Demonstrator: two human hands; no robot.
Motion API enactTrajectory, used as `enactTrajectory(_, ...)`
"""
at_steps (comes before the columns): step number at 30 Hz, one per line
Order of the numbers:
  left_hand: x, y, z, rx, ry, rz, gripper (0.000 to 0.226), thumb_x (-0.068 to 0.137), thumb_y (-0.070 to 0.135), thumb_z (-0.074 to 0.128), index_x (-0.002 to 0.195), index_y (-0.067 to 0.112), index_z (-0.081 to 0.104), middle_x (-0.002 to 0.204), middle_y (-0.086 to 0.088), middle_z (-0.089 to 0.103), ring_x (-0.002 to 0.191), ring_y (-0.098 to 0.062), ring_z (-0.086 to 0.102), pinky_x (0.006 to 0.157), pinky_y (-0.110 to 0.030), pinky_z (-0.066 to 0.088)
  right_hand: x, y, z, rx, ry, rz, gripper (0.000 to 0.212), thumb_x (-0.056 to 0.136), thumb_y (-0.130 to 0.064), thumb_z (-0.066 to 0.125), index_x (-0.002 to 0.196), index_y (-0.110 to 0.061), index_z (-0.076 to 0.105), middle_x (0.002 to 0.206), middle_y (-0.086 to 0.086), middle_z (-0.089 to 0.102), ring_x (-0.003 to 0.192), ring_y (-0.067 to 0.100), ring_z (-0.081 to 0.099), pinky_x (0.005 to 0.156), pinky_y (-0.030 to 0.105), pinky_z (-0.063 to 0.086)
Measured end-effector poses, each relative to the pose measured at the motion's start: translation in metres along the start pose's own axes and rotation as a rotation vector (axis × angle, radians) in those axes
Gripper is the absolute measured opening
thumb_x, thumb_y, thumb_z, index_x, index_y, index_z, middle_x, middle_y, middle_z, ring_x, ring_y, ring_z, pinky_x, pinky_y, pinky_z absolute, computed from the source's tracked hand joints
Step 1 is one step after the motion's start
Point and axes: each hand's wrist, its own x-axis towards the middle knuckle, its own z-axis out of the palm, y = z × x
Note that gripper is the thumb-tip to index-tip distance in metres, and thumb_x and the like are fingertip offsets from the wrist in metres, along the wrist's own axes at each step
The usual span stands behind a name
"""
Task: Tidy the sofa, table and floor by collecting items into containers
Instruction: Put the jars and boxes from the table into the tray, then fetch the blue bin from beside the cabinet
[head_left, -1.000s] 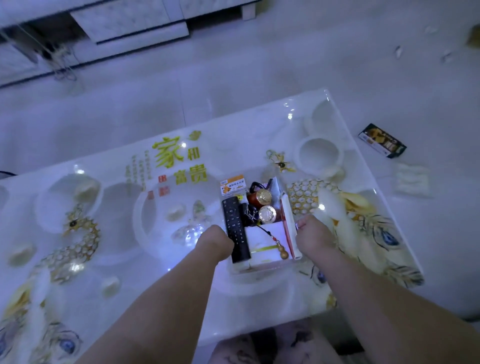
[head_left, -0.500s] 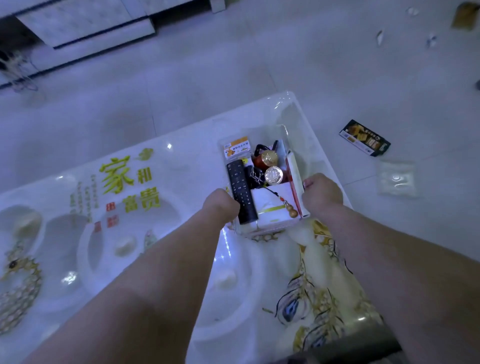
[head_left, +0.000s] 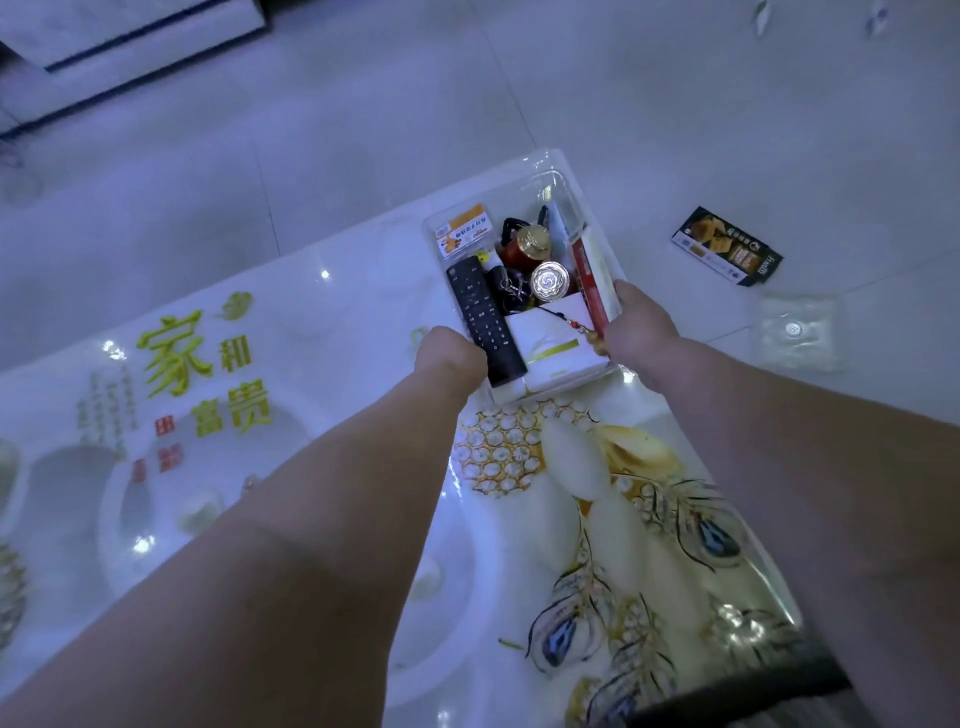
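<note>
- Gripping the clear plastic container (head_left: 551, 175) from either side are the left hand (head_left: 449, 358), at its near-left wall, and the right hand (head_left: 641, 325), at its near-right wall.
- Only the backs of both hands show. Their fingers curl tight against the container's walls, with the tips hidden.
- The container is at the far right corner of the worktop (head_left: 337, 312). Whether it rests on the glossy surface or is held just above it cannot be told.
- A black remote control (head_left: 483, 319) lies lengthwise along the container's left side, its near end beside the left hand.
- An orange-labelled packet (head_left: 462, 231) stands at the far-left corner, beyond the remote control.
- Two red bottles with gold caps (head_left: 532, 241) sit in the middle, one just behind the other.
- A white box with a gold stripe (head_left: 550, 345) fills the near end, and a small gourd charm on a dark cord (head_left: 592, 335) lies across it.
- A red-and-white carton (head_left: 592, 280) leans along the right wall, next to the right hand.
- A dark tangle with a metal ring (head_left: 511, 288) sits between the remote control and the nearer bottle, too blurred to name.
- The worktop is printed with yellow characters on the left and peacock feathers on the near right.
- On the pale tiled floor (head_left: 649, 93) to the right lie a dark printed packet (head_left: 727, 247) and, nearer, a clear plastic square (head_left: 797, 330).
- A white cabinet (head_left: 130, 41) stands at the far left.
</note>
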Motion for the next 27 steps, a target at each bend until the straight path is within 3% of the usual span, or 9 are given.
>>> enactTrajectory(2, -0.01, -0.002, 0.001, 0.015, 0.008, -0.003, 0.031, 0.093, 0.009, 0.045, 0.065, 0.017, 0.034, 0.068, 0.0, 0.038, 0.088, -0.022, 0.043, 0.077, -0.03, 0.038, -0.007, 0.001, -0.001, -0.009, 0.018, 0.011, 0.066, 0.085, -0.003, 0.047, 0.145, -0.025, 0.03, 0.132, 0.015, 0.054, 0.117, 0.037, 0.055, 0.1, 0.046, 0.046)
enactTrajectory(4, -0.023, -0.001, -0.003, -0.012, 0.035, 0.004, 0.006, 0.093, 0.009, 0.043, 0.093, 0.011, 0.049, 0.087, -0.008, 0.046, 0.09, -0.022, 0.04, 0.078, -0.03, 0.034, -0.018, 0.0, -0.003, -0.038, 0.087, -0.001, 0.058, 0.09, -0.005, 0.047, 0.145, -0.017, 0.03, 0.139, 0.015, 0.048, 0.123, 0.036, 0.049, 0.101, 0.043, 0.043)
enactTrajectory(6, -0.038, -0.001, -0.008, -0.03, 0.032, 0.033, 0.034, 0.093, 0.006, 0.041, 0.127, 0.004, 0.043, 0.105, -0.013, 0.047, 0.091, -0.023, 0.041, 0.078, -0.032, 0.037, -0.03, 0.003, -0.004, -0.064, 0.17, -0.008, 0.052, 0.092, -0.007, 0.048, 0.142, -0.01, 0.034, 0.14, 0.015, 0.047, 0.125, 0.035, 0.046, 0.099, 0.041, 0.042)
enactTrajectory(7, -0.045, -0.001, -0.01, -0.045, 0.011, 0.054, 0.039, 0.093, 0.005, 0.039, 0.132, 0.004, 0.04, 0.109, -0.012, 0.047, 0.092, -0.025, 0.045, 0.078, -0.034, 0.041, -0.037, 0.005, -0.003, -0.065, 0.208, -0.012, 0.05, 0.092, -0.008, 0.05, 0.14, -0.009, 0.037, 0.137, 0.013, 0.049, 0.124, 0.034, 0.048, 0.097, 0.04, 0.042)
enactTrajectory(10, -0.071, -0.002, -0.023, -0.047, -0.021, 0.119, 0.042, 0.091, 0.002, 0.036, 0.133, 0.008, 0.043, 0.126, -0.012, 0.052, 0.109, -0.031, 0.055, 0.087, -0.038, 0.049, -0.062, 0.013, -0.003, -0.04, 0.268, -0.028, 0.042, 0.09, -0.006, 0.052, 0.132, -0.011, 0.049, 0.123, 0.003, 0.055, 0.115, 0.027, 0.054, 0.09, 0.036, 0.044)
enactTrajectory(14, -0.107, -0.009, -0.036, -0.007, -0.033, 0.201, 0.044, 0.092, 0.003, 0.035, 0.134, 0.012, 0.048, 0.132, -0.013, 0.052, 0.115, -0.033, 0.055, 0.093, -0.04, 0.051, -0.105, 0.025, -0.005, -0.049, 0.261, -0.001, 0.042, 0.086, -0.003, 0.046, 0.123, -0.021, 0.057, 0.133, 0.007, 0.049, 0.113, 0.029, 0.055, 0.091, 0.037, 0.049)
enactTrajectory(18, -0.15, -0.022, -0.045, -0.002, -0.051, 0.29, 0.041, 0.09, 0.004, 0.04, 0.125, 0.016, 0.055, 0.124, -0.011, 0.058, 0.107, -0.032, 0.06, 0.084, -0.037, 0.052, -0.16, 0.043, -0.006, 0.073, 0.178, -0.021, 0.027, 0.089, -0.012, 0.051, 0.108, -0.02, 0.067, 0.118, 0.002, 0.065, 0.103, 0.023, 0.062, 0.082, 0.029, 0.049)
enactTrajectory(22, -0.2, -0.035, -0.052, 0.033, -0.134, 0.469, 0.02, 0.089, 0.009, 0.048, 0.1, 0.016, 0.064, 0.105, -0.011, 0.069, 0.09, -0.029, 0.066, 0.072, -0.034, 0.052, -0.219, 0.059, -0.007, 0.186, 0.153, -0.068, 0.014, 0.088, -0.015, 0.056, 0.084, -0.022, 0.067, 0.087, 0.0, 0.072, 0.091, 0.021, 0.068, 0.087, 0.038, 0.054)
enactTrajectory(27, -0.263, -0.053, -0.06, 0.149, -0.199, 0.667, 0.013, 0.09, 0.013, 0.048, 0.089, 0.018, 0.06, 0.088, -0.001, 0.068, 0.077, -0.023, 0.064, 0.067, -0.033, 0.052, -0.291, 0.079, -0.019, 0.131, 0.231, -0.063, 0.018, 0.091, -0.02, 0.053, 0.092, -0.014, 0.07, 0.089, 0.001, 0.071, 0.087, 0.02, 0.067, 0.081, 0.034, 0.053)
